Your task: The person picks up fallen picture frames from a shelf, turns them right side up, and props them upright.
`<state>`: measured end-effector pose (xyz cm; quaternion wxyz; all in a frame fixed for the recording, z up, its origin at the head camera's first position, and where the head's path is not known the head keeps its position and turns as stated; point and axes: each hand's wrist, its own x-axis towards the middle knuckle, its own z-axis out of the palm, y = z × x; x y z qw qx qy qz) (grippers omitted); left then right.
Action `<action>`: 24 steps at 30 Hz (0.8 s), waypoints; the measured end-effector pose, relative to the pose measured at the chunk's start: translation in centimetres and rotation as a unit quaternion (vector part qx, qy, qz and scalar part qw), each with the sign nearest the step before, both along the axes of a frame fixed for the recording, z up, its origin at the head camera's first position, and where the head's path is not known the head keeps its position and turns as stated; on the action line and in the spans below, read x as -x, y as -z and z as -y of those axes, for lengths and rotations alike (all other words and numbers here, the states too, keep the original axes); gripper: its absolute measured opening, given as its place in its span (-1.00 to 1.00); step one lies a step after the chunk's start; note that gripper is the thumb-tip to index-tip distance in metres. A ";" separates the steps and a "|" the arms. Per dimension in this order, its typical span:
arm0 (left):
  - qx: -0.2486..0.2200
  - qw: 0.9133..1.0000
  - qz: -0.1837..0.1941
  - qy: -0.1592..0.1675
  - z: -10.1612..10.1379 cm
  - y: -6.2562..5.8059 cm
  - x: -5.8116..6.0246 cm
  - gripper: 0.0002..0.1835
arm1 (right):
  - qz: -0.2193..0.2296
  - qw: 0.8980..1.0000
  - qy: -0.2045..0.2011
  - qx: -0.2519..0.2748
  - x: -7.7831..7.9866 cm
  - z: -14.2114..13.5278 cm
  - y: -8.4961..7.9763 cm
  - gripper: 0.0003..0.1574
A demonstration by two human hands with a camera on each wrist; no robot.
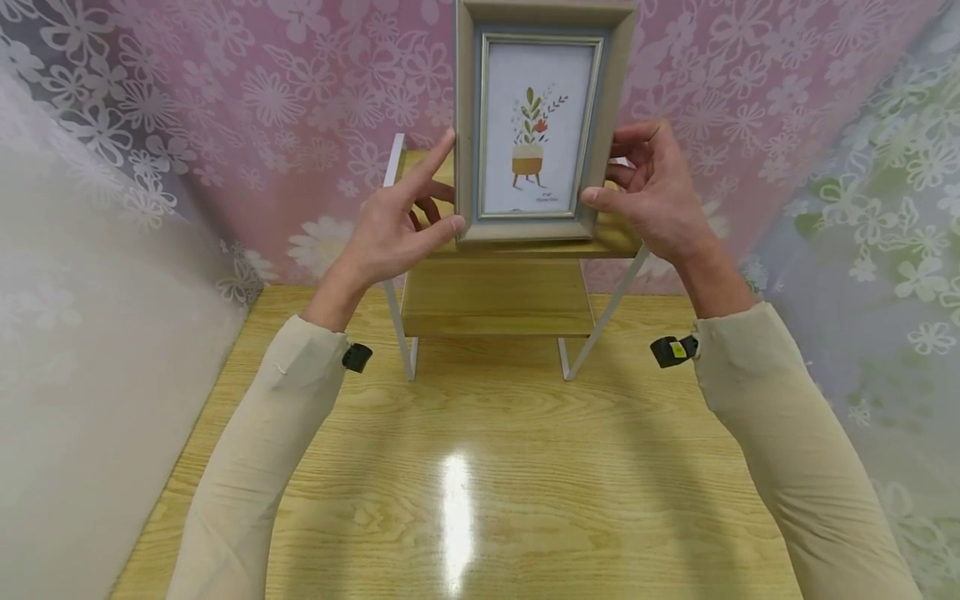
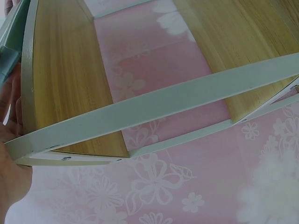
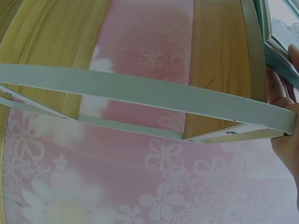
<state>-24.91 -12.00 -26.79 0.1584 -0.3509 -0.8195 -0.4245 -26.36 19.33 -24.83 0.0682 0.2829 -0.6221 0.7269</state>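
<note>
A picture frame (image 1: pixel 536 125) stands upright over the top board of a small two-tier shelf (image 1: pixel 495 296). It has a beige border, a blue-grey inner edge and a print of a potted plant. My left hand (image 1: pixel 397 225) holds its left side, thumb at the lower corner and index finger stretched up along the edge. On the other side, my right hand (image 1: pixel 660 192) grips the frame with the thumb on the front and the fingers bent at the side. The right wrist view shows the frame's lower corner (image 3: pixel 275 56) beside the right hand (image 3: pixel 286 144).
White metal legs (image 1: pixel 609 304) carry the shelf's wooden boards, the lower one (image 1: pixel 495 321) close above the wood-grain floor (image 1: pixel 562 467). A pink flowered backdrop (image 1: pixel 300 125) rises behind it. Pale panels stand at the left (image 1: pixel 97 350) and right (image 1: pixel 862 250).
</note>
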 end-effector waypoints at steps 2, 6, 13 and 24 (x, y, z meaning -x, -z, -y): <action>0.000 1.000 -0.007 0.000 0.0 0.0 0.0 -0.17 | -0.005 1.000 -0.002 -0.003 0.0 0.0 0.0 -0.26; 0.003 1.000 -0.012 -0.009 0.0 0.0 0.2 -0.19 | -0.013 1.000 -0.004 -0.006 0.0 0.0 0.0 -0.27; 0.008 1.000 -0.010 -0.019 -0.1 -0.1 0.2 -0.20 | -0.013 1.000 -0.004 -0.002 0.0 0.0 0.0 -0.27; 0.036 0.998 -0.009 -0.042 -0.1 -0.1 0.1 -0.17 | -0.012 0.999 0.010 -0.037 0.0 0.0 0.1 -0.29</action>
